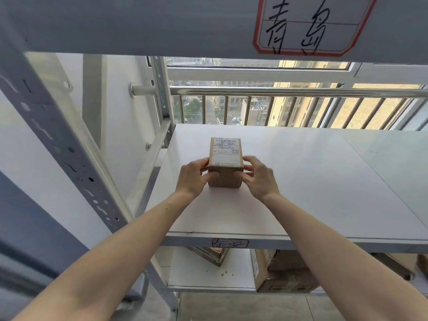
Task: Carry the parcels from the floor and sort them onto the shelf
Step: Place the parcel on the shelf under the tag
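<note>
A small brown cardboard parcel [225, 156] with a white shipping label on top rests on the white middle shelf board [312, 181], near its left side. My left hand [193, 177] grips the parcel's left side and front corner. My right hand [258, 176] grips its right side. The thumbs of both hands press on the near face. A red-bordered handwritten label [230, 243] is stuck on the front edge of this shelf, below the parcel.
The upper shelf's front beam carries a large red-bordered label [310, 24]. A perforated grey upright [58, 144] stands at left. Several cardboard boxes [282, 272] lie on the lower shelf. Behind the shelf are a steel rail [278, 91] and a barred window.
</note>
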The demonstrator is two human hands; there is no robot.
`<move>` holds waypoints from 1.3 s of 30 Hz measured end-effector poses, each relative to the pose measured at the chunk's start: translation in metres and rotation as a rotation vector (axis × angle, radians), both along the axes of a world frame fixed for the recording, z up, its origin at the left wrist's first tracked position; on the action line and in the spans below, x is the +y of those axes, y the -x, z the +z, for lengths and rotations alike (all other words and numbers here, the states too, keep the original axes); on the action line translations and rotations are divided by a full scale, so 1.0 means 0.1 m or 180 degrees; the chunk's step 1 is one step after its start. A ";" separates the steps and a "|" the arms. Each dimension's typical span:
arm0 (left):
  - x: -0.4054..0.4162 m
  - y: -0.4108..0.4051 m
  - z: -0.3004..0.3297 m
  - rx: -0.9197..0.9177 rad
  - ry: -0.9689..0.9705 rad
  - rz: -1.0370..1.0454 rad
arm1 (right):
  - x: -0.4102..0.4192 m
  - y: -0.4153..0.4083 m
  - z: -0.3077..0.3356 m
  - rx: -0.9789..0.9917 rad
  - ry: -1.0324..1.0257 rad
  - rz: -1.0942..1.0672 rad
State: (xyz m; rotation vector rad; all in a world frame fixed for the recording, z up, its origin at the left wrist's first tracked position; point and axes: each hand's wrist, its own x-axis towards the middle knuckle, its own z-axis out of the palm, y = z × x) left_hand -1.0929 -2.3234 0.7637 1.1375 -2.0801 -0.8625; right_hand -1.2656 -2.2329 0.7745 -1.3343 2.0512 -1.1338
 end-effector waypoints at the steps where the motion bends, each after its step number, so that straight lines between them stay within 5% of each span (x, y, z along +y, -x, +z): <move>1: -0.03 0.02 0.01 -0.0011 -0.0037 0.0014 | -0.04 0.01 0.01 0.0003 -0.0016 -0.0007; 23: 0.02 0.03 0.02 0.0070 -0.0618 0.0421 | -0.02 -0.04 -0.07 0.0155 -0.0034 -0.0293; 30: 0.28 0.00 0.01 0.0634 -0.1029 0.0992 | 0.16 -0.44 -0.13 0.0119 0.0394 -0.0952; 39: 0.72 -0.25 0.04 0.1222 -0.1190 0.1514 | 0.24 -0.96 -0.12 -0.0429 0.0760 -0.0658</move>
